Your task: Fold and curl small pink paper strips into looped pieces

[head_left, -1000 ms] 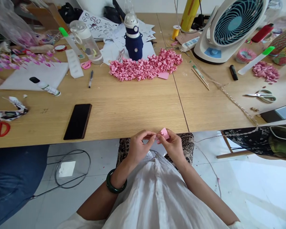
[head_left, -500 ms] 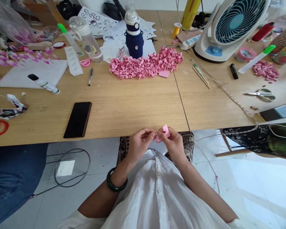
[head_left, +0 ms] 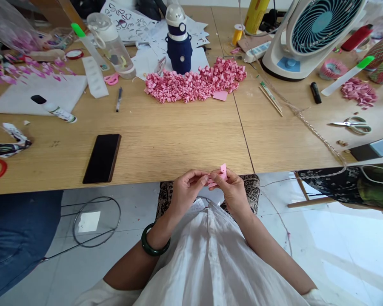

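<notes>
Both your hands are closed on one small pink paper piece [head_left: 221, 173]. Your left hand [head_left: 187, 190] pinches its left end between thumb and fingertips, and your right hand [head_left: 233, 192] grips the right part, with one corner of the paper standing up above the fingers. You hold it in the air over your lap, just off the near edge of the tabletop [head_left: 178, 136], about level with the seam between the two boards. To crease it well, I judge you should keep both pinches close to the fold line so the small piece cannot twist. Press with the thumb pads rather than the nails, and match the edges before you flatten anything, because a paper this light will probably tear or skew if pulled. You could also rest your wrists against the near edge to steady them. The heap of folded pink pieces [head_left: 194, 83] lies well apart near the middle of the far side, in front of the blue bottle [head_left: 178, 46]. The black phone [head_left: 102, 158] lies by the near edge to your left. Compared with a second ago, the paper is turned so that its corner now points up rather than lying flatter across the right fingers. Both hands sit slightly higher in view, and their grips have hardly changed.
</notes>
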`<act>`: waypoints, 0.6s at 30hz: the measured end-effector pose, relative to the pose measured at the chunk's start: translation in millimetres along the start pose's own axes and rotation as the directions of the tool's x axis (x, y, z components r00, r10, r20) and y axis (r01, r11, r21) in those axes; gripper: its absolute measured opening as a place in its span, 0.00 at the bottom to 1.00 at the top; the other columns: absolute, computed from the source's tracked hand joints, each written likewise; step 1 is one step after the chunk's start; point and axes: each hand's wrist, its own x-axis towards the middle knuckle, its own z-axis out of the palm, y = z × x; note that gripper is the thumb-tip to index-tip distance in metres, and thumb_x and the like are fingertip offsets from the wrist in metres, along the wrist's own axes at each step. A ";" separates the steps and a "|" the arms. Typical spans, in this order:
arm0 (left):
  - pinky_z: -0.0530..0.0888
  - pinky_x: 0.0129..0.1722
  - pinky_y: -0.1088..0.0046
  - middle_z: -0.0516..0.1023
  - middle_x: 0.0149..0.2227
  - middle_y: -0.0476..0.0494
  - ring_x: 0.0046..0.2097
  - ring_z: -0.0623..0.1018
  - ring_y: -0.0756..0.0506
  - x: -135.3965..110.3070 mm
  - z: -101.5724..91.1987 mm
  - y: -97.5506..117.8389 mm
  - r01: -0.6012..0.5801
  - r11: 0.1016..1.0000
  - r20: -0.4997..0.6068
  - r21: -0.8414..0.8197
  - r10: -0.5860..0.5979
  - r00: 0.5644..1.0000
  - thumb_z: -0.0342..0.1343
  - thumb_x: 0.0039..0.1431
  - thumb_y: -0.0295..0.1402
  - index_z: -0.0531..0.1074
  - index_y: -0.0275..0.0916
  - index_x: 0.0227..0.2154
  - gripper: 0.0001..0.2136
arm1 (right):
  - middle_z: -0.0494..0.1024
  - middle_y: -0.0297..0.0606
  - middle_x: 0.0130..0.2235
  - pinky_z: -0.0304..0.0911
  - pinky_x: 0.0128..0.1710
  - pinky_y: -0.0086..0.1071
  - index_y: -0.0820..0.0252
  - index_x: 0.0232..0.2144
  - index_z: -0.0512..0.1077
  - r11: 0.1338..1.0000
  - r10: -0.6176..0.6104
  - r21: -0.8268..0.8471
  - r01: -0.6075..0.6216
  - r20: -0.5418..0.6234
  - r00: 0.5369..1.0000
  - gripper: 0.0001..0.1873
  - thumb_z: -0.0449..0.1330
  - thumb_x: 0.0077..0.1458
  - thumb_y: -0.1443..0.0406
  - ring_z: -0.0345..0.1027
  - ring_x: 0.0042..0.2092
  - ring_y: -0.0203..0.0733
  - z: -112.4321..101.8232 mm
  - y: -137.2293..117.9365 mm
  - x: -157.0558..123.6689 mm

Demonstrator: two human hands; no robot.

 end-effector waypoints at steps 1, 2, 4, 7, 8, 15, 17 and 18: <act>0.79 0.40 0.74 0.86 0.34 0.44 0.37 0.83 0.47 0.3 0.3 -0.3 0.006 1.000 0.005 0.003 -0.006 1.000 0.67 0.57 0.40 0.81 0.37 0.33 0.10 | 0.81 0.34 0.28 0.72 0.31 0.31 0.58 0.28 0.79 1.000 0.005 -0.001 -0.005 -0.002 1.000 0.18 0.76 0.44 0.53 0.72 0.29 0.37 -0.3 0.6 0.3; 0.79 0.40 0.74 0.85 0.34 0.44 0.37 0.83 0.47 0.4 0.5 -0.3 0.011 1.000 0.011 0.006 -0.012 1.000 0.67 0.58 0.40 0.81 0.37 0.33 0.10 | 0.80 0.34 0.28 0.72 0.31 0.32 0.58 0.27 0.79 1.000 0.006 -0.007 -0.006 -0.006 1.000 0.18 0.76 0.44 0.52 0.72 0.28 0.37 -0.7 1.4 0.6; 0.79 0.40 0.74 0.85 0.34 0.45 0.37 0.83 0.47 -0.1 0.7 0.6 0.011 1.000 0.020 0.021 -0.012 1.000 0.67 0.58 0.40 0.81 0.37 0.33 0.10 | 0.79 0.34 0.28 0.72 0.30 0.32 0.58 0.27 0.78 1.000 -0.005 -0.030 0.005 -0.013 1.000 0.18 0.76 0.45 0.51 0.71 0.28 0.37 -1.6 2.6 0.9; 0.79 0.40 0.74 0.85 0.34 0.45 0.37 0.83 0.47 -1.4 0.8 2.5 -0.005 0.998 0.033 0.055 0.003 0.999 0.66 0.59 0.41 0.81 0.37 0.33 0.11 | 0.77 0.33 0.27 0.72 0.29 0.31 0.58 0.27 0.77 0.996 -0.047 -0.074 0.046 -0.018 0.999 0.19 0.75 0.45 0.51 0.70 0.29 0.37 -2.6 2.4 0.3; 0.79 0.40 0.74 0.85 0.34 0.45 0.37 0.84 0.47 -1.6 1.0 3.0 -0.010 0.998 0.040 0.061 0.008 0.999 0.66 0.60 0.41 0.81 0.37 0.33 0.11 | 0.76 0.32 0.27 0.72 0.29 0.31 0.58 0.27 0.77 0.995 -0.060 -0.084 0.058 -0.016 0.998 0.19 0.75 0.46 0.51 0.70 0.29 0.37 -2.8 1.7 -0.1; 0.79 0.39 0.75 0.84 0.33 0.45 0.36 0.83 0.48 -0.3 3.3 6.2 -0.136 0.972 0.031 0.190 0.132 0.991 0.63 0.62 0.38 0.80 0.38 0.32 0.09 | 0.74 0.31 0.28 0.73 0.30 0.31 0.59 0.27 0.77 0.990 -0.084 -0.109 0.086 0.018 0.996 0.18 0.75 0.46 0.52 0.68 0.28 0.35 -4.4 -2.5 -0.7; 0.78 0.39 0.75 0.84 0.33 0.45 0.36 0.82 0.48 -0.9 3.2 8.7 -0.233 0.932 0.046 0.278 0.229 0.972 0.62 0.63 0.36 0.80 0.39 0.32 0.07 | 0.74 0.31 0.28 0.72 0.29 0.30 0.59 0.27 0.77 0.989 -0.092 -0.119 0.093 0.010 0.996 0.18 0.75 0.46 0.53 0.68 0.28 0.35 -5.5 -2.4 -0.5; 0.78 0.39 0.75 0.83 0.33 0.45 0.36 0.82 0.48 -1.3 2.9 10.2 -0.271 0.912 0.058 0.307 0.266 0.962 0.62 0.63 0.35 0.81 0.39 0.32 0.07 | 0.74 0.31 0.28 0.72 0.29 0.29 0.59 0.27 0.77 0.987 -0.098 -0.124 0.098 0.005 0.995 0.18 0.75 0.46 0.53 0.68 0.27 0.34 -6.0 -2.5 -0.6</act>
